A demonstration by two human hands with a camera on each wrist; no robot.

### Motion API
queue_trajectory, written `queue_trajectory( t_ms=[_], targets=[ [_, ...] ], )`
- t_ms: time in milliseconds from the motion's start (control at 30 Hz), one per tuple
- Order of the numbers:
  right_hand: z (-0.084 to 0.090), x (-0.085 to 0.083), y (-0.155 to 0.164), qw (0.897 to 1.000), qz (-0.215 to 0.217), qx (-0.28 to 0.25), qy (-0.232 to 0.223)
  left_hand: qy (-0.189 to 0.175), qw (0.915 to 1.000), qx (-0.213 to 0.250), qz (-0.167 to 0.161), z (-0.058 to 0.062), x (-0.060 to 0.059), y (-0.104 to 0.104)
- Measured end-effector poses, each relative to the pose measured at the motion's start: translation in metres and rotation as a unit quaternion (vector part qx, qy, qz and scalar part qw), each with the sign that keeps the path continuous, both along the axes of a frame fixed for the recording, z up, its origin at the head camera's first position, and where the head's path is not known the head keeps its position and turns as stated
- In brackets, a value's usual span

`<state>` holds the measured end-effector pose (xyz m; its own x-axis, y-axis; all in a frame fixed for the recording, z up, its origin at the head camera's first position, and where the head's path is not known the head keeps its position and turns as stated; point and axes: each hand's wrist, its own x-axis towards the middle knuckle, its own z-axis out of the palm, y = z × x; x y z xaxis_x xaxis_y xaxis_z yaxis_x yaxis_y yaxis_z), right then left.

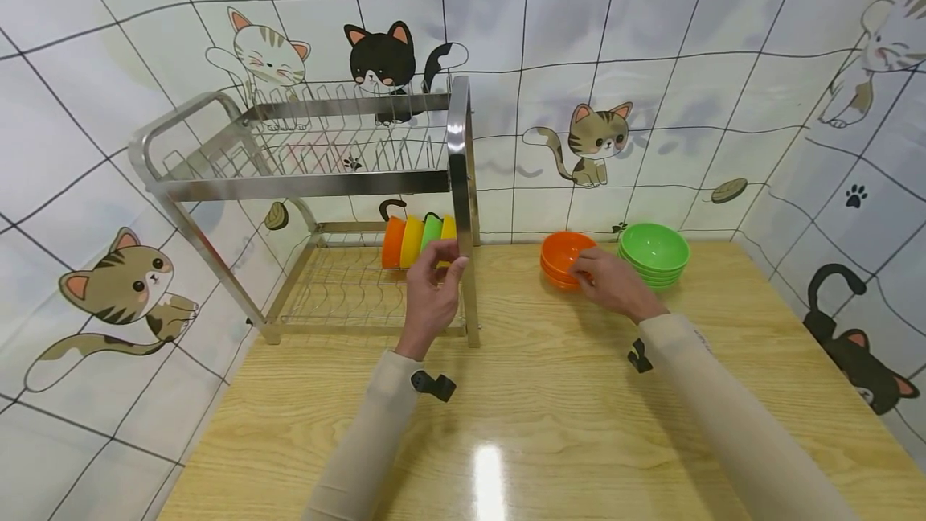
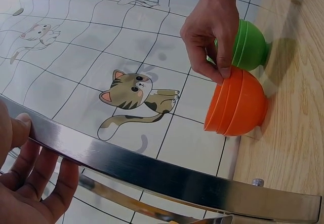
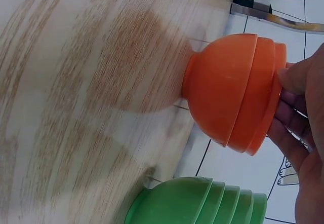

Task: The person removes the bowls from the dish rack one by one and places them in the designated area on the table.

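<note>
My left hand [image 1: 432,296] grips the right front upright [image 2: 152,168] of a metal two-tier dish rack [image 1: 311,186], thumb on one side and fingers on the other. To its right, my right hand [image 1: 613,284] pinches the rim of the top orange bowl in a small nested stack of orange bowls [image 3: 223,84]. The stack stands upright on the table, and part of its rim is hidden by my fingers. Close beside it on the right is a taller stack of nested green bowls [image 1: 654,249].
On the rack's lower tier, orange [image 1: 393,243], yellow [image 1: 411,242] and green [image 1: 431,230] bowls stand on edge in a row, partly behind my left hand. Tiled walls [image 1: 499,47] with cat pictures border the wooden table [image 1: 550,408] at the back and sides.
</note>
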<state>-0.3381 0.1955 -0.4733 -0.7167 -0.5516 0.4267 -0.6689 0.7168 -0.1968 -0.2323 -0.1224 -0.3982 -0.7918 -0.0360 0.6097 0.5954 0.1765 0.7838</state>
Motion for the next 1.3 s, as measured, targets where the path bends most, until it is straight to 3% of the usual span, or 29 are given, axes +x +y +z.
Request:
queue_trajectory(
  t_ms=[200,600,867,1133,1300],
  targets=[
    [0.001,0.002,0.0,1.0,-0.011,0.001,-0.001,0.007,1.0,0.0,0.001,0.005,0.006,0.002],
    [0.004,0.006,0.004,0.995,-0.032,-0.025,-0.092,0.007,1.0,-0.001,-0.006,0.002,0.003,0.001],
    [0.014,0.01,0.007,0.991,-0.031,-0.064,-0.112,-0.001,1.0,0.0,-0.006,0.001,0.004,0.001],
    [0.026,0.021,0.003,0.988,-0.04,-0.092,-0.122,-0.002,0.9999,0.0,-0.017,-0.026,-0.019,-0.006],
    [0.032,0.027,-0.005,0.987,-0.018,-0.122,-0.099,-0.025,0.9995,-0.009,-0.016,-0.023,-0.017,-0.01]
  ],
)
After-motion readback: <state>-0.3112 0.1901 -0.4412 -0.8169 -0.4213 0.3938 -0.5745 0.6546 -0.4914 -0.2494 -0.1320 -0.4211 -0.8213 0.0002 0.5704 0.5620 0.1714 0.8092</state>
